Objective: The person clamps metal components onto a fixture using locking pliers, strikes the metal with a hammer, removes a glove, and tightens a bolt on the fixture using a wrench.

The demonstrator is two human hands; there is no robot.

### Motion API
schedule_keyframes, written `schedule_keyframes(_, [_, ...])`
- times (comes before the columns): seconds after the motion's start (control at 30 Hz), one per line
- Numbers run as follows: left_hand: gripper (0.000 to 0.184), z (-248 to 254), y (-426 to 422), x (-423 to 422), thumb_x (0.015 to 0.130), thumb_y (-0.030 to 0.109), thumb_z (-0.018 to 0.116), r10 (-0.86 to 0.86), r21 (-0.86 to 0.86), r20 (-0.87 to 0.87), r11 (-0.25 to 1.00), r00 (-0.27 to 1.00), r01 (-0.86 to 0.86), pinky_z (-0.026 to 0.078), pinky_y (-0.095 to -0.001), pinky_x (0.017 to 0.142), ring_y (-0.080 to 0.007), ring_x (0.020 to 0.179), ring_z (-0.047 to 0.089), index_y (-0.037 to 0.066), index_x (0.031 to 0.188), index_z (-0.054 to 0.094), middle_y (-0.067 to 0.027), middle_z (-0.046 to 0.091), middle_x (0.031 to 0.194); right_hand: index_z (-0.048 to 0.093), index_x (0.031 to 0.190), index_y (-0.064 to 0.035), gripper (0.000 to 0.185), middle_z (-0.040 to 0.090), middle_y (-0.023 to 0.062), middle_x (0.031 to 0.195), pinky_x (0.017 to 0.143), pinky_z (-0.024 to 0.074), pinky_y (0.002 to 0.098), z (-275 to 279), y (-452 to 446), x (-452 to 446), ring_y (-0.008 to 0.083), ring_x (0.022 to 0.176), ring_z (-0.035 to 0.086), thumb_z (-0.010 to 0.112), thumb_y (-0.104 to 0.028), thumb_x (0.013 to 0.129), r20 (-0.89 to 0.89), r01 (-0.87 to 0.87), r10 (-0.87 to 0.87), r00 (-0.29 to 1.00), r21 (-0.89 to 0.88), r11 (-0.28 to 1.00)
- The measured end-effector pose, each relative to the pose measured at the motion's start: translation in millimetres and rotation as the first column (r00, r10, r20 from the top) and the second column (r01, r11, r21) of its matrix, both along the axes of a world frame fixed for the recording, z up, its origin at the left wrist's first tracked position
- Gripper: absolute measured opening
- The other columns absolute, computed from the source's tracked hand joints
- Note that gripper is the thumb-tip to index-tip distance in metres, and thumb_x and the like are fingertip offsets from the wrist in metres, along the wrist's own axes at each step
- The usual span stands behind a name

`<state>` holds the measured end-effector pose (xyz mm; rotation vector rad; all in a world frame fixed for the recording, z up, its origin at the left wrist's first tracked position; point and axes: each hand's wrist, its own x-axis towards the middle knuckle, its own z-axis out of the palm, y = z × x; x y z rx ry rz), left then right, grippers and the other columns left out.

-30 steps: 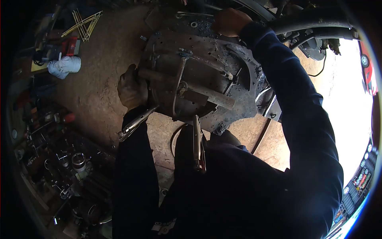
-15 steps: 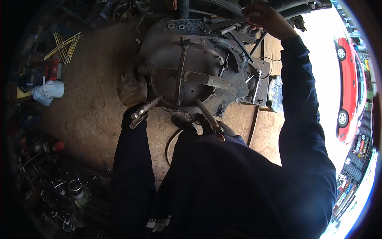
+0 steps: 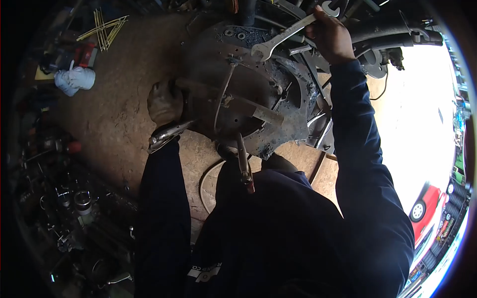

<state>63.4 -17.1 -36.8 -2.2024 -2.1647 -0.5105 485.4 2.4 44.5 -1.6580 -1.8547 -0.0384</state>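
My right hand (image 3: 332,39) is closed around a large open-end wrench (image 3: 285,37), raised over the far side of a dark steel workpiece (image 3: 293,129). The wrench's near jaw hangs above the grimy surface. My left hand (image 3: 165,103), in a worn work glove, grips the left end of a flat metal bar (image 3: 268,114) lying across the round part. A thin curved strip (image 3: 225,94) crosses that bar. Two locking pliers are clamped at the near edge: one pair (image 3: 169,135) beside my left wrist, the other pair (image 3: 243,166) in front of my body.
Two washers (image 3: 235,34) lie on the plate's far side. Thin yellow rods (image 3: 105,30), a red box (image 3: 86,54) and a white cloth bundle (image 3: 74,79) are at left. Cluttered tools and metal parts (image 3: 82,201) fill the lower left. A red car (image 3: 422,208) stands outside.
My right hand has drawn the wrench nearer, bringing it fully into sight. My view has shifted, and the left hand keeps its place at the bar's end.
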Motion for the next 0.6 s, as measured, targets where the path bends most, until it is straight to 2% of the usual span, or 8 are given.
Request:
schedule_keyframes(0.1, [0.035,-9.7,3.4,-3.9,0.089,0.026,0.066,-0.052,0.029,0.034,0.998,0.998,0.051,0.057,-0.05,0.085,-0.0386,0.102,0.069,0.016,0.123,0.067,-0.0177,0.072,0.107,0.064,0.116,0.0006,0.022,0.066,0.0128,0.076,0.065,0.0524,0.0406,-20.5,20.3,4.8,0.0286,0.07,0.068,0.065,-0.011,0.097,-0.087,-0.099,0.092,0.992,-0.083,0.992])
schedule_keyframes(0.2, [0.037,-14.6,5.7,-6.8,0.089,0.025,0.067,-0.041,-0.029,0.051,0.999,0.998,0.043,0.057,-0.0492,0.084,-0.0373,0.102,0.07,0.017,0.124,0.067,-0.0162,0.072,0.109,0.062,0.119,0.0014,0.028,0.068,0.0154,0.081,0.065,0.0521,0.0411,-30.2,35.2,5.6,0.0327,0.073,0.068,0.067,-0.011,0.094,-0.547,-0.218,-0.025,0.836,-0.374,0.901])
schedule_keyframes(0.27, [0.037,-22.0,7.4,-7.6,0.089,0.026,0.067,-0.021,0.006,0.021,1.0,1.0,0.021,0.057,-0.0488,0.083,-0.0367,0.101,0.07,0.017,0.125,0.067,-0.0155,0.072,0.109,0.062,0.116,0.0034,0.034,0.07,0.0144,0.084,0.066,0.0533,0.0387,-57.8,50.5,6.9,0.0284,0.073,0.069,0.064,-0.027,0.101,-0.125,-0.311,0.291,0.949,-0.191,0.931])
schedule_keyframes(0.33, [0.037,-30.4,6.7,-12.6,0.089,0.026,0.068,-0.014,0.041,-0.015,0.999,1.0,0.014,0.057,-0.0484,0.082,-0.0361,0.1,0.071,0.017,0.125,0.067,-0.0148,0.072,0.109,0.063,0.112,0.0033,0.044,0.07,0.0115,0.085,0.067,0.0546,0.037,-79.8,59.2,4.3,0.023,0.075,0.07,0.059,-0.04,0.104,-0.033,-0.408,0.406,0.913,-0.045,0.912])
schedule_keyframes(0.37, [0.039,-37.4,5.7,-18.1,0.088,0.027,0.068,-0.069,0.107,0.036,0.992,0.997,0.065,0.058,-0.048,0.082,-0.0355,0.1,0.071,0.017,0.126,0.066,-0.0147,0.072,0.109,0.064,0.112,0.0019,0.046,0.07,0.0099,0.087,0.067,0.0549,0.0362,-74.2,59.3,-11.5,0.0213,0.077,0.07,0.059,-0.043,0.104,-0.612,-0.426,0.193,0.767,-0.26,0.867])
schedule_keyframes(0.4, [0.039,-43.9,7.5,-23.7,0.088,0.027,0.069,-0.096,0.138,0.059,0.987,0.994,0.088,0.058,-0.0478,0.082,-0.0352,0.099,0.071,0.016,0.126,0.066,-0.0147,0.072,0.108,0.065,0.112,0.0004,0.048,0.071,0.0082,0.088,0.068,0.0553,0.0355,-68.4,60.3,-25.1,0.0196,0.078,0.069,0.06,-0.046,0.103,-0.903,-0.542,-0.209,0.376,-0.397,0.741])
schedule_keyframes(0.43, [0.04,-50.4,9.2,-29.3,0.088,0.027,0.069,-0.125,0.169,0.08,0.98,0.989,0.11,0.058,-0.0476,0.081,-0.0349,0.099,0.072,0.016,0.127,0.065,-0.0147,0.072,0.108,0.066,0.11,-0.0032,0.043,0.07,0.0068,0.092,0.069,0.055,0.0336,-65.6,61.8,-33.3,0.0182,0.079,0.068,0.06,-0.045,0.103,-0.934,-0.605,-0.279,0.222,-0.356,0.712])
schedule_keyframes(0.6, [0.046,-8.7,7.1,-14.0,0.088,0.026,0.07,-0.201,-0.079,0.166,0.973,0.965,0.216,0.057,-0.0473,0.081,-0.0365,0.098,0.071,0.012,0.131,0.062,-0.0173,0.072,0.107,0.066,0.108,-0.0048,0.041,0.07,0.006,0.095,0.069,0.0547,0.0312,-84.8,77.4,-46.6,0.0151,0.078,0.067,0.06,-0.045,0.103,-0.953,-0.717,-0.273,0.128,-0.279,0.638])
